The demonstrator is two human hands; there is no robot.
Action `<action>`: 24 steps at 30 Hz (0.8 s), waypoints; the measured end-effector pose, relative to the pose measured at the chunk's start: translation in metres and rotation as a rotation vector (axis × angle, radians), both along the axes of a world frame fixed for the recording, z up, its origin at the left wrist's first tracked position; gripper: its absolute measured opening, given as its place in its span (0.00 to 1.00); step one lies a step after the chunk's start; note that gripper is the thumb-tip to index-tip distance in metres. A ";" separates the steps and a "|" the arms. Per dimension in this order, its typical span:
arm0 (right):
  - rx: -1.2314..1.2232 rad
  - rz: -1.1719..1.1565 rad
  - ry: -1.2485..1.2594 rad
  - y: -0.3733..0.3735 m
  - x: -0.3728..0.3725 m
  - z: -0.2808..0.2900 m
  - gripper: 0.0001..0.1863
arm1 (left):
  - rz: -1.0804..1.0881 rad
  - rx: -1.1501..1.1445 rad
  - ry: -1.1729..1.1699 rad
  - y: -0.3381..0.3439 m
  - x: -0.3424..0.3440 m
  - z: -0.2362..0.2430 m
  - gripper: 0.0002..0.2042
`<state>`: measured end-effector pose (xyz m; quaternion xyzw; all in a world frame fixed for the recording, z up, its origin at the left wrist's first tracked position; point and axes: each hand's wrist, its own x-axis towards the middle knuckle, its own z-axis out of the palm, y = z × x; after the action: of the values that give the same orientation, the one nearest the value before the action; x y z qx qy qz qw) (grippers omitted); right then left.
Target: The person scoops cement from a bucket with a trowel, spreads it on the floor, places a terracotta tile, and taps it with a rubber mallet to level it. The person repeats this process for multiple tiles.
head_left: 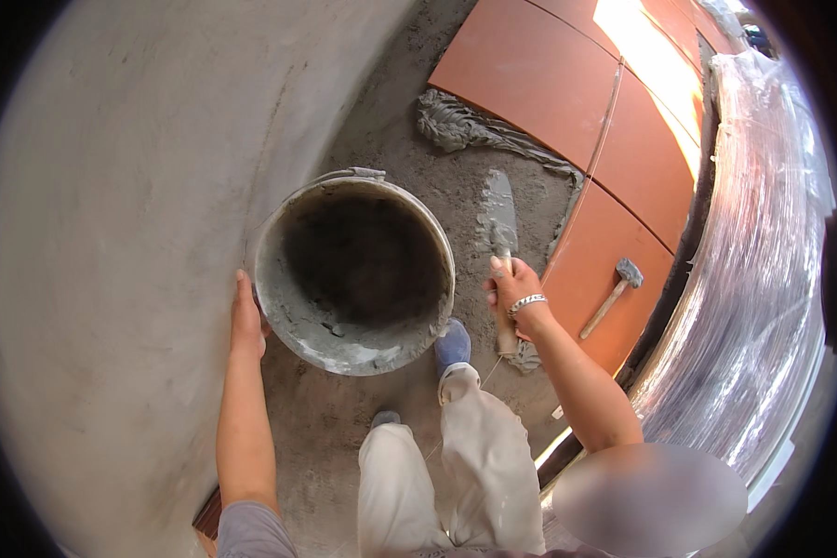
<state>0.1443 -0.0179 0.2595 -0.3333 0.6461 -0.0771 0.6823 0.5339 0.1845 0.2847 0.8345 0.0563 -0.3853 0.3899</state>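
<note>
Firmly grips a trowel [498, 214] in the right hand [516, 290], near centre toward three o'clock, with fingers wrapped round the wooden handle and the mortar-smeared blade aimed at twelve. Holds the left hand [247, 321] at the eight-o'clock side of a bucket [361, 359], seemingly touching it, close by the wall [139, 186]; cannot tell whether gripping or merely steadying. Find the bucket just off centre toward nine, coated grey inside, too dark to judge its depth.

Looks partly done: count several reddish tiles [646, 149] laid from one to three o'clock, with a hammer [612, 296] resting on the nearest. Leaves, apparently, the rough grey floor [372, 126] toward twelve untiled, alongside lumpy mortar [460, 126] at the tiles' edge. Shows no readable brand, label or writing, even on the plastic-wrapped stack [763, 260] far toward three.
</note>
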 end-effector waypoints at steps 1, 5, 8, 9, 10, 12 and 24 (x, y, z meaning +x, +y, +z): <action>0.000 0.057 0.064 -0.007 -0.004 0.000 0.16 | -0.139 0.096 -0.335 -0.010 -0.001 0.006 0.32; -0.028 0.214 0.159 -0.037 -0.012 0.003 0.17 | -0.713 -0.060 -0.835 -0.064 -0.001 0.034 0.28; -0.143 0.324 0.158 -0.064 -0.005 -0.001 0.19 | -0.906 -0.113 -0.806 -0.140 0.007 0.018 0.26; -0.171 0.372 0.174 -0.075 -0.002 -0.004 0.20 | -0.931 -0.116 -0.752 -0.164 0.008 0.009 0.27; -0.239 0.487 0.269 -0.086 0.002 -0.009 0.22 | -0.949 -0.108 -0.684 -0.178 0.008 0.003 0.28; -0.289 0.658 0.419 -0.108 0.009 -0.021 0.23 | -0.936 -0.026 -0.634 -0.189 0.005 -0.007 0.30; -0.358 1.087 0.664 -0.270 0.085 -0.104 0.27 | -0.844 0.176 -0.440 -0.207 -0.001 -0.002 0.29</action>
<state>0.2289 -0.2879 0.1552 -0.7264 0.5390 0.2790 0.3225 0.5324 -0.0228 0.2828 0.8760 -0.3386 -0.3179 0.1303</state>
